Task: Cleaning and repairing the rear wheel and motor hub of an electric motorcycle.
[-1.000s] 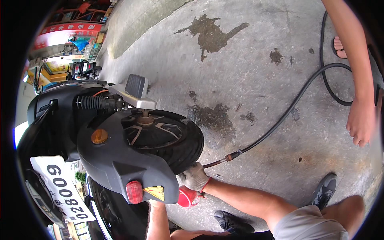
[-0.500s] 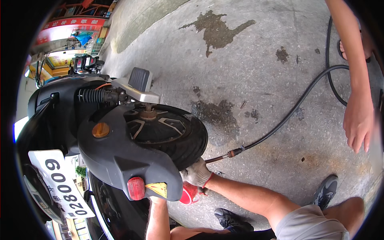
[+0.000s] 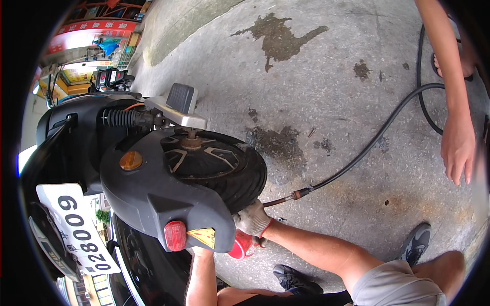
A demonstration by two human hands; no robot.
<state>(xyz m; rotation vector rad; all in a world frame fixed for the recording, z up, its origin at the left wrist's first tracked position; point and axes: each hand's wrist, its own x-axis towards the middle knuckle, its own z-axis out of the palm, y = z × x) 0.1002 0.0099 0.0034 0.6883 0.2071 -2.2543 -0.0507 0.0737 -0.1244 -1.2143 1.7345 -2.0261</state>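
A black scooter tips over on the left, its grey rear mudguard (image 3: 168, 199) and rear tyre (image 3: 245, 186) towards me. My right hand (image 3: 252, 219), in a whitish work glove with a red cuff, is closed at the tyre's lower edge. Into that glove runs the end of a black hose (image 3: 347, 168) with a brownish metal coupling; the fingertips are hidden. My left forearm (image 3: 202, 278) reaches up behind the mudguard, which hides most of that hand. A red container (image 3: 241, 246) shows below the right glove, partly covered.
Another person's bare arm hangs at the right, its hand (image 3: 457, 153) over the hose. Shoes (image 3: 416, 245) stand on the stained concrete (image 3: 326, 97). A silver footrest (image 3: 181, 109) juts from the scooter. A black car (image 3: 148, 255) is behind it; another scooter (image 3: 109, 79) is far left.
The scooter sits slightly further right in the picture. The other person's hand has risen a little. My right hand stays at the tyre's edge.
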